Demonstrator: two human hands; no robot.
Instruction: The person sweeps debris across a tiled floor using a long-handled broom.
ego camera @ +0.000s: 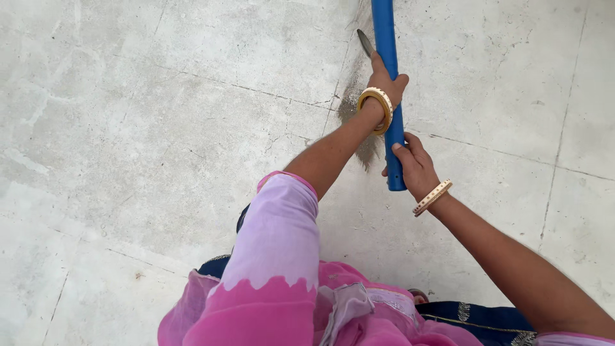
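A long blue handle (pixel 386 38) runs from the top edge down to its end near the middle of the view. My left hand (pixel 385 83) grips it higher up, with a yellow bangle on the wrist. My right hand (pixel 415 165) holds the handle's lower end and wears a pale beaded bangle. Below the handle, on the floor, brown broom bristles (pixel 356 106) show beside my left forearm, partly hidden by it. The broom's head is mostly out of sight.
A grey concrete floor (pixel 160 115) with thin cracks and slab joints fills the view. My pink and lilac clothing (pixel 282 295) covers the bottom middle, and a toe (pixel 419 296) peeks out beneath it.
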